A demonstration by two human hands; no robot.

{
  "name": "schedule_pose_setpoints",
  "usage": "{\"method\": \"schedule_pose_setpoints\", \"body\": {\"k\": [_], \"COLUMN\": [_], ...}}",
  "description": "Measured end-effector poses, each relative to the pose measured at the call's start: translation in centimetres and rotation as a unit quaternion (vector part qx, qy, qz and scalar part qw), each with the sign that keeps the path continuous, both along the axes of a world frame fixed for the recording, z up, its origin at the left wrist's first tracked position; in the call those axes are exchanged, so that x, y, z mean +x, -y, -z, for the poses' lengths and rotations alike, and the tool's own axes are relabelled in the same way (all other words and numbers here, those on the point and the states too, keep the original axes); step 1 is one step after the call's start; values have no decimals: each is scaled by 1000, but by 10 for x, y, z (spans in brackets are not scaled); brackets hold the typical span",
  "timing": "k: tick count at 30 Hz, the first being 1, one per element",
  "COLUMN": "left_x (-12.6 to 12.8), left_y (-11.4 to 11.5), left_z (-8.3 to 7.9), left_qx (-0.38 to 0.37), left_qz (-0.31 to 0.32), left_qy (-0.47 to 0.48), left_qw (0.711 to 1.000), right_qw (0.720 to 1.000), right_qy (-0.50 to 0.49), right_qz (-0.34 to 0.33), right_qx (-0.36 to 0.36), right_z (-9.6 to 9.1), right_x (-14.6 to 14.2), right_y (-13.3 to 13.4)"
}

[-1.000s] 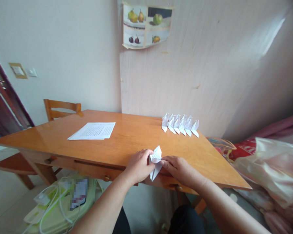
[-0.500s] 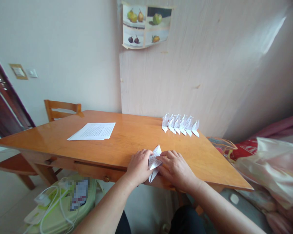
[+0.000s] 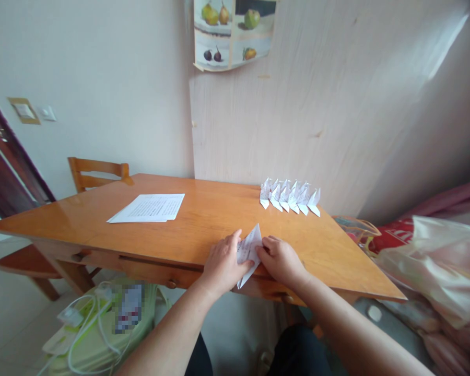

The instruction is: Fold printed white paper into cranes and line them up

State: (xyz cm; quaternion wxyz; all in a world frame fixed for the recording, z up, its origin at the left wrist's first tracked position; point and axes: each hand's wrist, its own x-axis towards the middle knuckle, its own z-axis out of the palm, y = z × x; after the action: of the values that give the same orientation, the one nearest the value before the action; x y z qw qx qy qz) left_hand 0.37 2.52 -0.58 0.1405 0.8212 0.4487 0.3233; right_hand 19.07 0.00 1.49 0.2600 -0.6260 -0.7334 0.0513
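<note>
At the front edge of the table, a folded piece of printed paper (image 3: 251,247) stands between my two hands, its pointed tip upward. My left hand (image 3: 225,262) grips it from the left, the thumb lying across its lower front and the fingers partly hidden at its left edge. The curled fingers of my right hand (image 3: 282,262) pinch its right edge. Beyond, at the table's far right, several folded paper figures (image 3: 292,198) with pointed tips stand close together in rows.
A stack of printed sheets (image 3: 149,208) lies on the left of the wooden table (image 3: 207,209). A chair (image 3: 97,175) stands behind it. Below left, cables and a power strip rest on a pale green container (image 3: 141,324). Plastic bags (image 3: 431,266) are piled at the right.
The paper has gone from a shape with spread flaps to a flatter, larger-looking pointed one. My left thumb now lies across its front, and my right fingers have curled at its edge.
</note>
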Motion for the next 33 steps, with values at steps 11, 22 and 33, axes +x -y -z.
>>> {"method": "schedule_pose_setpoints", "body": {"k": [11,22,33], "left_x": [1,-1,-4], "left_y": [3,4,7], "left_z": [-6,-2,-8], "left_qx": [-12,-5,49], "left_qz": [-15,-15,19], "left_qy": [-10,-5,-28], "left_qw": [1000,1000,998], "right_qw": [999,994,995], "right_qy": [-36,-76,-72], "right_qz": [28,37,15], "right_qx": [-27,-64,-66], "right_z": [2,5,4], "right_x": [4,10,12], "right_y": [-15,-22,-24]}}
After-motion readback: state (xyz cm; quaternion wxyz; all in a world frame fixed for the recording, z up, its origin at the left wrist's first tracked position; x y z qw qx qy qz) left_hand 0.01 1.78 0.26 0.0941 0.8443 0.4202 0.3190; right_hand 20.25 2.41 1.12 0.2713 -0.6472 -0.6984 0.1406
